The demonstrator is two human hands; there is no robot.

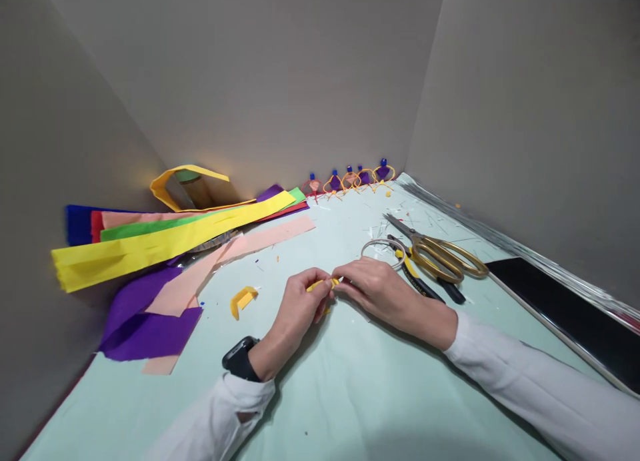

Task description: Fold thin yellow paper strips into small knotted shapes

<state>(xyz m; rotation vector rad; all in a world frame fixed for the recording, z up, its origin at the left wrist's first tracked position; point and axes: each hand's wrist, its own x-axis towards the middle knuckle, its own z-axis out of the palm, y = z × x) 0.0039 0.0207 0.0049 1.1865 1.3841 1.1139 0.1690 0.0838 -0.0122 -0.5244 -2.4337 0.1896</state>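
Observation:
My left hand (306, 298) and my right hand (370, 281) meet over the middle of the table. Between their fingertips is a small piece of yellow-orange paper (315, 286), pinched by the left thumb and fingers and gripped at its other end by the right fingertips. Much of the piece is hidden by my fingers, so its full shape does not show. A folded yellow-orange paper scrap (243, 301) lies to the left of my left hand. Just beyond my right hand sit a roll of silver wire (384, 241) and black-and-yellow pliers (417, 278).
Gold-handled scissors (440, 254) lie right of the pliers, near a dark-screened phone or tablet (565, 314) and long thin wires (500, 231). Coloured paper strips (175, 244) and a purple sheet (150, 321) spread at left. Several small paper-and-wire figures (383, 171) stand along the back wall.

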